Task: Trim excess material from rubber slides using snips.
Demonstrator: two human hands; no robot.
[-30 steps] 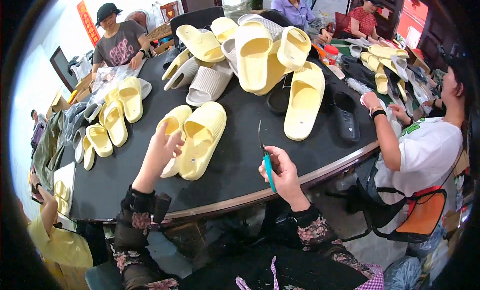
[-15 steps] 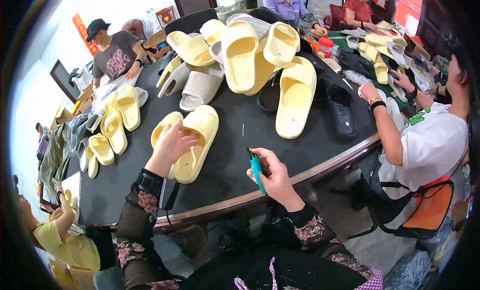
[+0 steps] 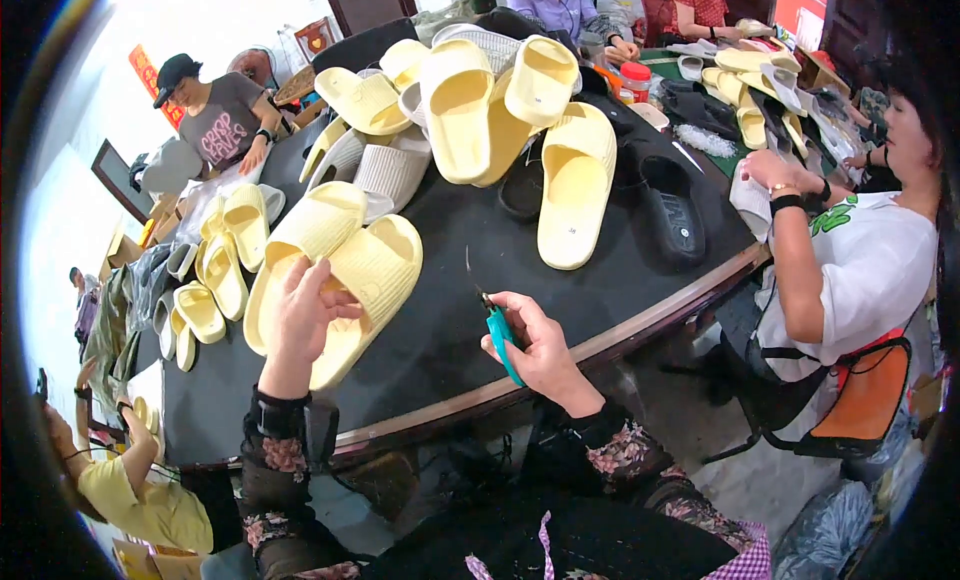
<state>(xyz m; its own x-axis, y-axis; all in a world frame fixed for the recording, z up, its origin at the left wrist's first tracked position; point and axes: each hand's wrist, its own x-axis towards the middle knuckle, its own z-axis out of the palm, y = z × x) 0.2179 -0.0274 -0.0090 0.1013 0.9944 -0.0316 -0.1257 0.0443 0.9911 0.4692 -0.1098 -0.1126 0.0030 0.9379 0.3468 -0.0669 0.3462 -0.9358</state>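
1. Two pale yellow slides lie side by side near the front edge of the round black table [image 3: 450, 330], toes pointing toward its middle.
2. On the nearer slide [image 3: 365, 290] rests the left hand [image 3: 300, 315], its fingers curled over the slide's inner edge and strap and gripping it.
3. Touching that slide on its left is the second yellow slide [image 3: 300, 245], partly covered by the same hand.
4. To the right, just above the table's front rim, the right hand [image 3: 535, 345] is clenched around a small teal-handled trimming tool [image 3: 497, 330]; its thin dark tip points up and away from the person.
5. Hand and tool are near the held slide but apart from it, with bare black tabletop between them.
6. Toward the far edge sits a heap of yellow slides [image 3: 480, 100], some leaning on one another, with white ribbed slides [image 3: 385, 170] beside them.
7. One long yellow slide [image 3: 575, 185] lies alone right of the middle, next to black slides [image 3: 670, 205].
8. Along the left edge lie more small yellow slides [image 3: 215, 270].
9. At the right edge sits a person in a white shirt [image 3: 860, 270], forearms on the table; others sit along the far and left edges.
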